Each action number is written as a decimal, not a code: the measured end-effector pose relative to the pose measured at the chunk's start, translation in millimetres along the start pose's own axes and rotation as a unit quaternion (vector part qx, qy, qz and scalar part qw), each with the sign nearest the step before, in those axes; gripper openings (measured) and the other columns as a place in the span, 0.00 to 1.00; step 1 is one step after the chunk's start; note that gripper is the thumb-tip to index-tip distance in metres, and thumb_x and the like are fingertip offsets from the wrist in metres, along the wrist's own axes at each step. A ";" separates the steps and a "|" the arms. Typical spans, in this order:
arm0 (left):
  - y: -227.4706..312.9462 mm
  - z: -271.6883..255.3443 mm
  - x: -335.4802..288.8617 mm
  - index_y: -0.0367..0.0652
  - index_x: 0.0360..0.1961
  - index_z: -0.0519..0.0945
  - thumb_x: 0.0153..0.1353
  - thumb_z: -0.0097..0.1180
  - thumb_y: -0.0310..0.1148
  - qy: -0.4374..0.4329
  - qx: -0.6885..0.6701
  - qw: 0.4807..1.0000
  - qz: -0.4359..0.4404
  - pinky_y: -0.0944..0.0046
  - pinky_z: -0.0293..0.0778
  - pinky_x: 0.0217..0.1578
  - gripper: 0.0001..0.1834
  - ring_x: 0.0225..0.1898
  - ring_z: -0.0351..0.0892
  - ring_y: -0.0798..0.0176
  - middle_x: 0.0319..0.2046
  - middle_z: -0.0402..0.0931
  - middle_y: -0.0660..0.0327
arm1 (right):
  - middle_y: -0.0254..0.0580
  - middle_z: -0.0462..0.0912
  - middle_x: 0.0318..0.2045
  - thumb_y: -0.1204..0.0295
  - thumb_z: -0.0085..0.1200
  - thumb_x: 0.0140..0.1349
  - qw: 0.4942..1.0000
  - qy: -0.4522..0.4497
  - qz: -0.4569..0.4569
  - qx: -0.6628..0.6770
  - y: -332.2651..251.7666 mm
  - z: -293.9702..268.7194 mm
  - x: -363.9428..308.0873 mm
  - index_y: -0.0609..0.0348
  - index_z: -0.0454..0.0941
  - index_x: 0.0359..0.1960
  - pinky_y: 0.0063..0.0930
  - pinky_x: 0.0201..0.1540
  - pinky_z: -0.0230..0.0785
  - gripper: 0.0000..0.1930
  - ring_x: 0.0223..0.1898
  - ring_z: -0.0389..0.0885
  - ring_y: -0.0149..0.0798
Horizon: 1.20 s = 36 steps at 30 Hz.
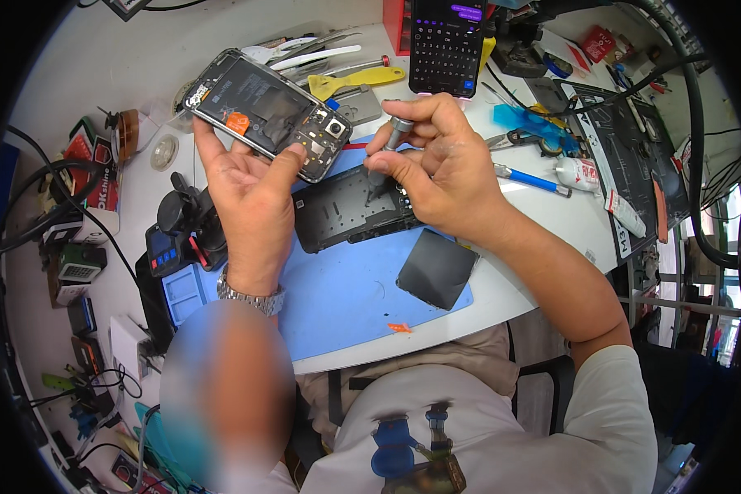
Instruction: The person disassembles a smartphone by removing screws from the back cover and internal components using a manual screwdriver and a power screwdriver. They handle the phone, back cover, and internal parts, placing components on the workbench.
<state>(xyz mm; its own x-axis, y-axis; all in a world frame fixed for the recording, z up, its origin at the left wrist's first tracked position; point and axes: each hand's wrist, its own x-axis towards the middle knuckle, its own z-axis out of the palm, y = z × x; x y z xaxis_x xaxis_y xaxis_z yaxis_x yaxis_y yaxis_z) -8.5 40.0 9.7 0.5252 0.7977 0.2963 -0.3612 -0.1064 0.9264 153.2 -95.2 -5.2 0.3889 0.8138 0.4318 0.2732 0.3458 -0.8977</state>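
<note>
White shirt (502, 412) is filling the foreground; over a blue-matted table (580, 222), the left hand (251, 185) is gripping an opened phone (263, 99), the right hand (445, 160) a screwdriver (377, 185); shelving (683, 309) is standing rightward.

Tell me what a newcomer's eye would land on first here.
Probably the opened phone with its insides exposed, held up in the left hand left of centre. Just right of it, the right hand grips a screwdriver pointed down at a black panel on the blue mat. A second phone with a lit screen stands out at the top.
</note>
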 end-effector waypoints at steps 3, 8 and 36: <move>-0.7 -0.2 1.4 0.37 0.82 0.35 0.61 0.57 0.10 0.005 -0.031 0.999 -0.026 0.60 0.80 0.58 0.56 0.59 0.79 0.59 0.64 0.70 0.45 | 0.49 0.84 0.43 0.85 0.59 0.70 1.000 0.007 -0.010 0.005 -2.2 -1.9 0.6 0.68 0.65 0.61 0.26 0.47 0.83 0.22 0.47 0.84 0.32; 0.7 2.2 1.2 0.36 0.81 0.41 0.61 0.53 0.10 -0.018 -0.081 0.995 -0.050 0.57 0.84 0.54 0.51 0.53 0.85 0.56 0.61 0.75 0.45 | 0.54 0.83 0.46 0.85 0.57 0.71 0.992 0.049 -0.053 0.101 -4.6 -5.8 4.1 0.66 0.59 0.65 0.35 0.54 0.84 0.26 0.48 0.86 0.40; 7.9 16.9 -8.3 0.37 0.78 0.49 0.57 0.54 0.09 -0.059 -0.143 0.981 -0.120 0.55 0.84 0.57 0.48 0.57 0.85 0.54 0.61 0.76 0.45 | 0.60 0.80 0.48 0.86 0.54 0.72 0.970 0.188 -0.034 0.149 -14.1 -11.8 13.2 0.66 0.53 0.62 0.42 0.53 0.87 0.24 0.49 0.87 0.46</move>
<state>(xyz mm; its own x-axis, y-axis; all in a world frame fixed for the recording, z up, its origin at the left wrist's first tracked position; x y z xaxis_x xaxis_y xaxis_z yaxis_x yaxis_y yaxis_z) -2.7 22.6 18.5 0.7014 0.7030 0.1181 -0.4082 0.2603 0.8750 164.9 -94.8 14.2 0.6884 0.5757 0.4412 0.0642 0.5576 -0.8277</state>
